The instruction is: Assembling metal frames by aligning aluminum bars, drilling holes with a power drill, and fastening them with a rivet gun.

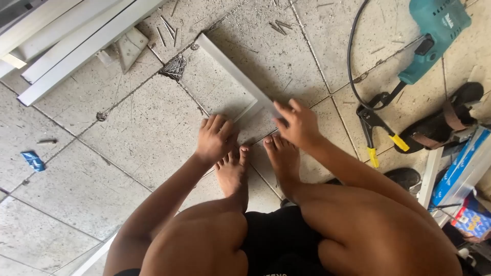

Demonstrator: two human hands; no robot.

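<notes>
I squat barefoot on a tiled floor. An L-shaped joint of two grey-white metal frame pieces [232, 71] lies in front of my feet. My left hand [215, 137] presses down near the end of the short piece, fingers curled on the tile. My right hand [298, 124] rests on the corner where the long piece ends, fingers spread over it. Neither hand lifts anything.
A pile of thin nails [175, 66] lies by the frame's far end; loose nails [168, 28] are scattered beyond. White metal profiles [66, 41] lie top left. A teal power drill [434, 30] with black cord, a yellow-handled clamp [376, 128] and sandals [445, 120] are on the right.
</notes>
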